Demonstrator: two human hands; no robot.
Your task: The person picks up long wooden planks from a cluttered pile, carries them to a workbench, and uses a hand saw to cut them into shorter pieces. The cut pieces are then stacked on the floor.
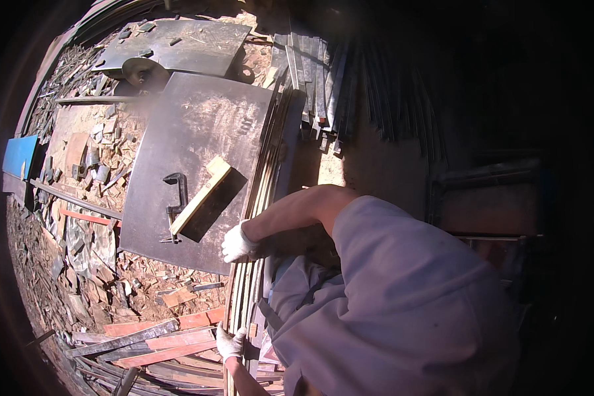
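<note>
My right hand, in a white glove, grips the near edge of a large dark-faced plywood sheet. My left hand, also gloved in white, is lower in the picture, closed over long pale-edged boards that lie stacked along that edge; its fingertips are partly hidden. On the sheet, left of my right hand, lie a black C-clamp and a pale length of timber with a dark shadow beside it. Clamp and timber appear to touch at the lower end.
Wood scraps litter the ground on the left. Reddish and grey planks are heaped at lower left. Another curved dark sheet lies at the far side. Long grey strips are piled beyond my right arm. A blue panel stands far left.
</note>
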